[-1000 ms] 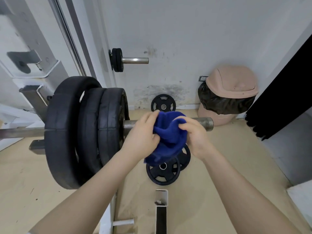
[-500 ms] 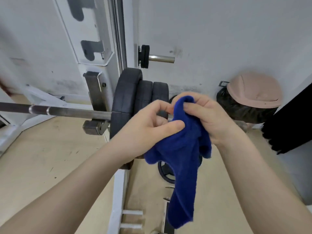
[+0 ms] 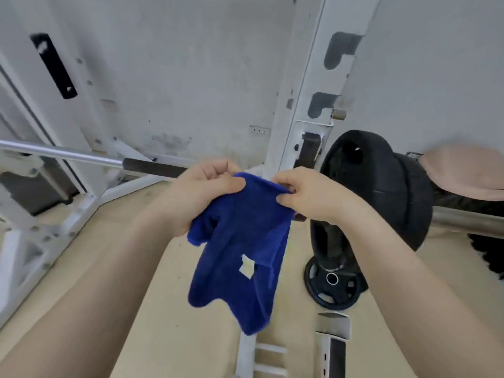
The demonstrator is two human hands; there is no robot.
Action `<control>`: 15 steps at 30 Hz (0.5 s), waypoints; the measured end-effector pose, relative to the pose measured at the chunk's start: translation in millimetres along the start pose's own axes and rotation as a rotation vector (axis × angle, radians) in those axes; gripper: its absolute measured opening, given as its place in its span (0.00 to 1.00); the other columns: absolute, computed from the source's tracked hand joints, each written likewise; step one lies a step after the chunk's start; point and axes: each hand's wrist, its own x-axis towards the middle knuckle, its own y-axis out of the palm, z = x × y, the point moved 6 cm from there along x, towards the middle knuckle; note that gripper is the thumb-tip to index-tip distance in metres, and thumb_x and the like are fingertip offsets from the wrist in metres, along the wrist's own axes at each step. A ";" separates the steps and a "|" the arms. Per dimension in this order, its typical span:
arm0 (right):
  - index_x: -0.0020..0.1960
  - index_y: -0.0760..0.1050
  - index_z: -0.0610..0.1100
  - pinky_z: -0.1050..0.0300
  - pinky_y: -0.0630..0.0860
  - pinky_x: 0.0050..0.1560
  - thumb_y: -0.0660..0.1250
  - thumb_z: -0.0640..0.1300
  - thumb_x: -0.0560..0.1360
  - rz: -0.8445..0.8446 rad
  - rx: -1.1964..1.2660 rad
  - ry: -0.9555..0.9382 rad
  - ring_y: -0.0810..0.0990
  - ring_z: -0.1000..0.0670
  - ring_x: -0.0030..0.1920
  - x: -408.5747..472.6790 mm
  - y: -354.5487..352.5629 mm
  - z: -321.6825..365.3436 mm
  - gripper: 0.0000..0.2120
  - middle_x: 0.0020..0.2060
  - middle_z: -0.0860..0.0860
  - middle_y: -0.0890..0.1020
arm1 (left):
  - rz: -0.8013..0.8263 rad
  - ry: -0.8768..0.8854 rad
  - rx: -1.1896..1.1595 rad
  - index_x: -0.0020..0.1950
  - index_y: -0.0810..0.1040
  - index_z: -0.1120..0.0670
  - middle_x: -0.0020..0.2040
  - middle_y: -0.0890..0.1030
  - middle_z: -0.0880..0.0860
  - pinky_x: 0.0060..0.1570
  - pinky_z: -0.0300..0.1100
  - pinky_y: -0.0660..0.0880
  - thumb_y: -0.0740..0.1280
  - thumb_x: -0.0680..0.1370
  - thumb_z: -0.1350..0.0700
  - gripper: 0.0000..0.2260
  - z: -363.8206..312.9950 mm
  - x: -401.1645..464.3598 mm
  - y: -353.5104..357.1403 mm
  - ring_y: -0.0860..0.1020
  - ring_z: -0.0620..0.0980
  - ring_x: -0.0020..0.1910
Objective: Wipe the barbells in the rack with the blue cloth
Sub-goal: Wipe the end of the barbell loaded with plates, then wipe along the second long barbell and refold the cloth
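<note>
The blue cloth (image 3: pixel 240 255) hangs loose in front of me, a white tag showing on it. My left hand (image 3: pixel 201 192) pinches its upper left edge and my right hand (image 3: pixel 308 195) pinches its upper right edge. Behind my hands the barbell's steel shaft (image 3: pixel 81 156) runs in from the left across the white rack upright (image 3: pixel 302 110). Its black plates (image 3: pixel 381 186) sit to the right of my right hand, and the bare sleeve end (image 3: pixel 469 222) sticks out past them. The cloth touches no part of the bar.
A small black plate (image 3: pixel 332 285) lies on the tan floor below the loaded plates. White rack base tubes (image 3: pixel 49 241) spread at the left and a white foot (image 3: pixel 251 356) lies under the cloth. A tan bin lid (image 3: pixel 463 173) shows at the far right.
My view has swung left, so the plates now sit at the right. Both hands have spread apart, and the cloth has opened out and hangs wider between them.
</note>
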 end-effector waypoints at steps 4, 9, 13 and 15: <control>0.45 0.73 0.40 0.53 0.74 0.43 0.55 0.39 0.79 -0.093 -0.069 0.181 0.80 0.42 0.45 53.4 59.2 38.4 0.09 0.44 0.42 0.80 | -0.158 -0.035 0.187 0.43 0.76 0.51 0.34 0.75 0.56 0.36 0.41 0.72 0.64 0.75 0.61 0.05 14.7 -34.4 -81.1 0.74 0.50 0.32; 0.42 0.70 0.41 0.47 0.81 0.44 0.57 0.39 0.78 -0.037 0.358 0.245 0.83 0.39 0.43 106.8 122.3 88.4 0.07 0.45 0.36 0.82 | -0.350 0.140 0.723 0.45 0.76 0.55 0.36 0.73 0.48 0.33 0.25 0.67 0.57 0.76 0.69 0.12 18.5 -72.5 -161.9 0.71 0.37 0.34; 0.49 0.72 0.40 0.60 0.81 0.33 0.57 0.37 0.80 0.056 0.767 0.260 0.83 0.47 0.35 139.6 155.1 135.1 0.05 0.43 0.41 0.81 | -0.450 -0.017 0.956 0.51 0.79 0.59 0.53 0.74 0.52 0.43 0.30 0.63 0.60 0.75 0.65 0.10 44.8 -76.8 -206.1 0.71 0.51 0.53; 0.54 0.72 0.39 0.61 0.80 0.31 0.59 0.37 0.80 0.127 0.845 0.255 0.81 0.50 0.33 154.6 170.3 157.9 0.05 0.39 0.43 0.81 | -0.505 -0.071 1.031 0.55 0.78 0.53 0.56 0.73 0.50 0.48 0.35 0.60 0.60 0.77 0.55 0.11 58.4 -75.3 -223.1 0.69 0.50 0.58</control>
